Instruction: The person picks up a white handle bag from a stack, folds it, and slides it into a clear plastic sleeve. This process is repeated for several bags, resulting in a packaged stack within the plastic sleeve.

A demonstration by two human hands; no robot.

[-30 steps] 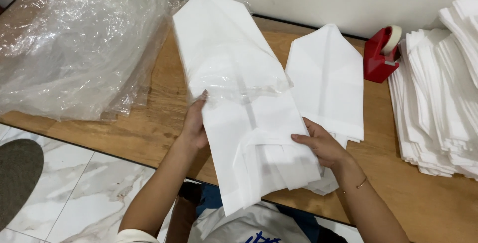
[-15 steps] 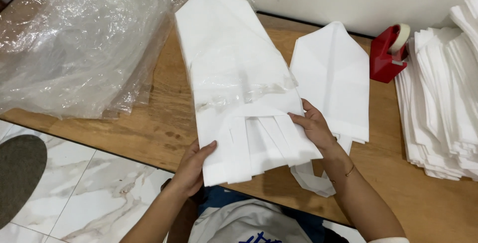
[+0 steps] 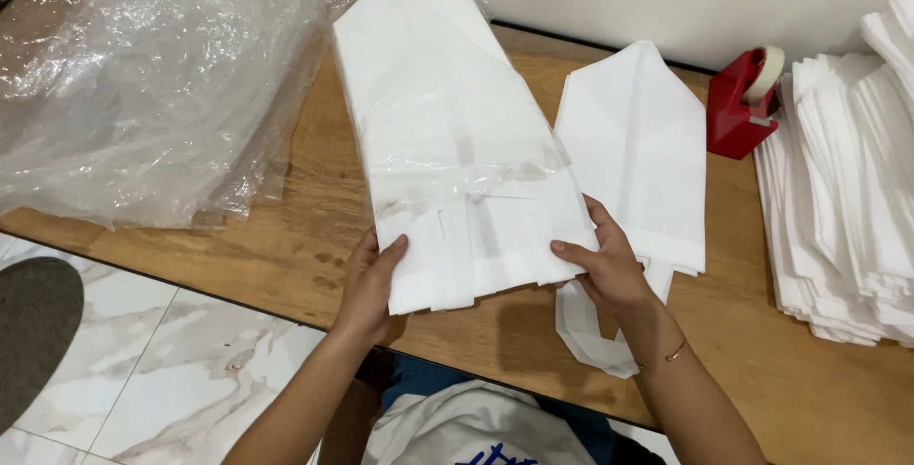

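At the table centre, the folded white garment [image 3: 457, 170] now lies flat inside its clear sleeve, no longer lifted as a second ago; its lower end sticks out. The left hand [image 3: 369, 279] and right hand [image 3: 600, 260] pinch that end's two corners. At two o'clock stands a red tape dispenser [image 3: 738, 108]; at ten o'clock, crumpled clear plastic bags [image 3: 143, 84].

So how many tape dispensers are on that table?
1. The red tape dispenser stands at the back of the wooden table, between the white folded piece and the stack of white pieces on the right. The stacks might hide others.
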